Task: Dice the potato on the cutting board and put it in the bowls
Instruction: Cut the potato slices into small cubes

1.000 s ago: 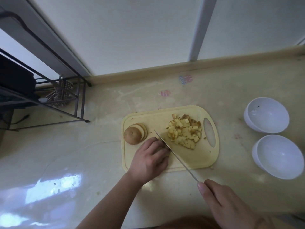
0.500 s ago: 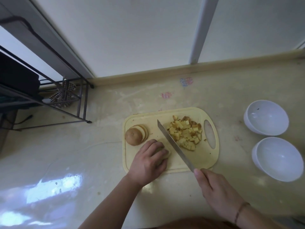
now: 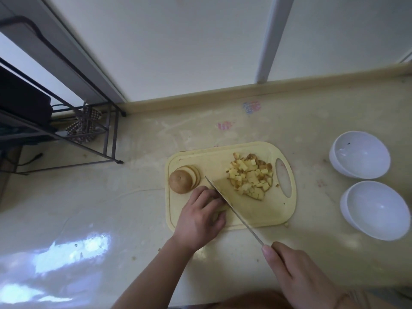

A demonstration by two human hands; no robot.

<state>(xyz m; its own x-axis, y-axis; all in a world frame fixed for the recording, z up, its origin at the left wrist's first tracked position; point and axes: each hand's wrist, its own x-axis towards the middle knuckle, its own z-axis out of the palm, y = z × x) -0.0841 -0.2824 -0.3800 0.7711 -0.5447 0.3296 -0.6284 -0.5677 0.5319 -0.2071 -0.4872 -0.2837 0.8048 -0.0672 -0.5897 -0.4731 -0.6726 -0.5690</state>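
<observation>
**One knife, two bowls, one board**

There is one yellow cutting board (image 3: 256, 215) on the shiny surface (image 3: 111, 208). On the left part of the board sits one potato end (image 3: 180, 181) with its brown skin on. A few flat potato slices (image 3: 195, 175) lean against it. On the right part of the board is one pile of small potato cubes (image 3: 250, 176). There are too many cubes to count.

The left hand (image 3: 200, 219) is on the near left part of the board. Its fingers are curled down over a piece of potato, which is mostly hidden under them. The right hand (image 3: 296, 275) is near the bottom edge and grips the handle of one knife (image 3: 231, 209). The long blade lies slanted across the board, right beside the left hand's fingers, with its tip near the slices.

Two white bowls (image 3: 360, 155) (image 3: 375, 209) stand on the right, well apart from the board. One is far and one is near. No potato shows in them.

One dark wire rack (image 3: 89, 139) stands far on the left.
</observation>
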